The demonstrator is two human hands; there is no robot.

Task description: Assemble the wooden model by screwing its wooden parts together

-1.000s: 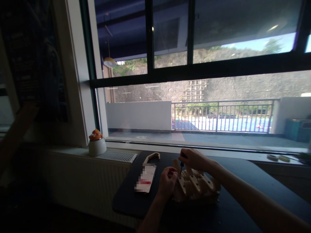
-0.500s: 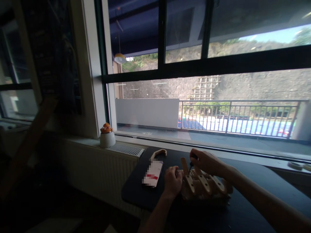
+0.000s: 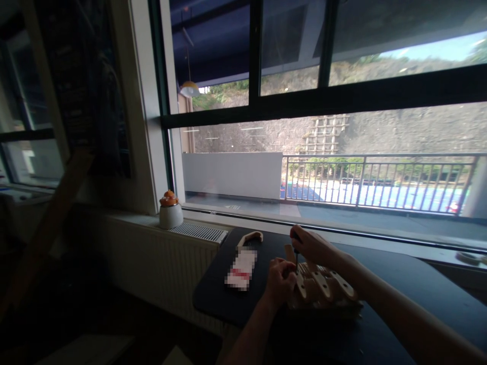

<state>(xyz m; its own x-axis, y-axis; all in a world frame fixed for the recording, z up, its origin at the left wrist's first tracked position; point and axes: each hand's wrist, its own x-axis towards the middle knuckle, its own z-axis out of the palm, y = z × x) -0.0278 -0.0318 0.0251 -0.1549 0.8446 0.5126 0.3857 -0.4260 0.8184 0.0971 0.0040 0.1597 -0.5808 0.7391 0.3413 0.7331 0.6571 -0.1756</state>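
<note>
A light wooden assembly (image 3: 323,289) with several slanted finger-like pieces sits on a dark table (image 3: 399,284). My right hand (image 3: 310,246) is closed round the dark handle of a small screwdriver (image 3: 296,256), whose tip points down into the assembly's left end. Beside that end my left hand (image 3: 279,280) is clenched against the wood, steadying it; what its fingers pinch is hidden.
A curved wooden piece (image 3: 249,237) and a flat white packet (image 3: 241,267) lie on the table's left part. On the sill above a radiator (image 3: 198,232) stands a white pot with an orange lid (image 3: 170,210). A big window fills the wall behind.
The view has shifted a little. My right hand with the screwdriver has risen slightly over the assembly's left end. My left hand stays closed beside it.
</note>
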